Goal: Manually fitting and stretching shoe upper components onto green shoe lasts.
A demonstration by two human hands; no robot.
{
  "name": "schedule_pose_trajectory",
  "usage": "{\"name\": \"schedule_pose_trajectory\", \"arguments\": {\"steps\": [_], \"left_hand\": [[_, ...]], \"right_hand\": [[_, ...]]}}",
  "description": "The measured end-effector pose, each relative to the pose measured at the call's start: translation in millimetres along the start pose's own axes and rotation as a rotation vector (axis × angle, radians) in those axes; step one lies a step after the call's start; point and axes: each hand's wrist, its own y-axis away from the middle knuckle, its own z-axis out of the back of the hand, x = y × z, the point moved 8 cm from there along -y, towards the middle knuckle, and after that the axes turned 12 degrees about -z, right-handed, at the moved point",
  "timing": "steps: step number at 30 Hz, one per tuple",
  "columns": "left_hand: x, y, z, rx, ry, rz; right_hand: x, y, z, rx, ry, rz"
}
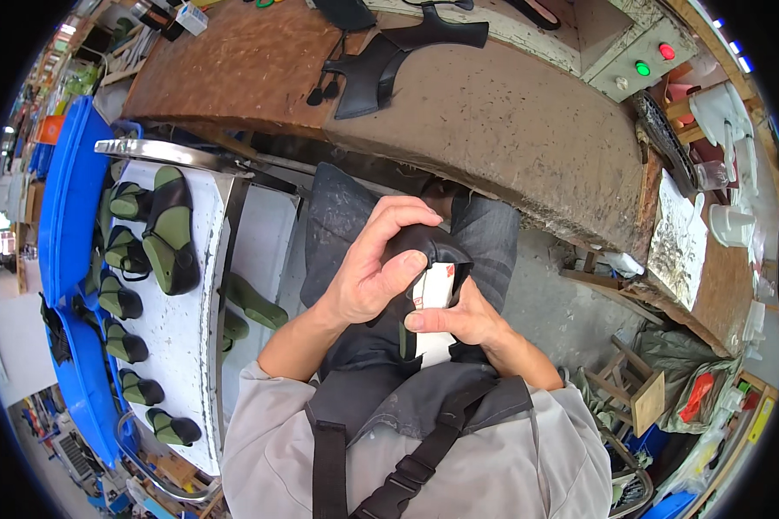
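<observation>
Now black shoe upper (437,251), white lining inside

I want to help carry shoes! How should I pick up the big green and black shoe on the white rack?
Probably best to take the big green and black shoe around its middle, coming from above. It lies flat on the white rack with its long top facing up. Other shoes sit tight on its left, so its right side looks freer.

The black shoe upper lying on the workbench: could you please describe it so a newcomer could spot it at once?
Start at the long brown workbench ahead of the person. Near its far edge lies the black shoe upper, flat and splayed open. Unlike the green-and-black shoes on the white rack, it is all black and unassembled.
</observation>
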Motion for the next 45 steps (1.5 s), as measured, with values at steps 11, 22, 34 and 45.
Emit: {"name": "schedule_pose_trajectory", "arguments": {"steps": [11, 22, 34, 45], "left_hand": [[-7, 9, 0, -0.055, -0.104, -0.040], [-15, 21, 11, -0.003, -0.266, -0.061], [-6, 22, 20, -0.045, -0.016, 0.111], [-10, 5, 21, -0.044, 0.192, -0.096]], "right_hand": [[-5, -2, -2, 0.085, -0.023, -0.074], [-13, -12, -10, 0.166, -0.037, -0.048], [-10, -12, -22, 0.103, 0.110, -0.035], [46, 17, 45, -0.282, 0.013, 0.331]]}}
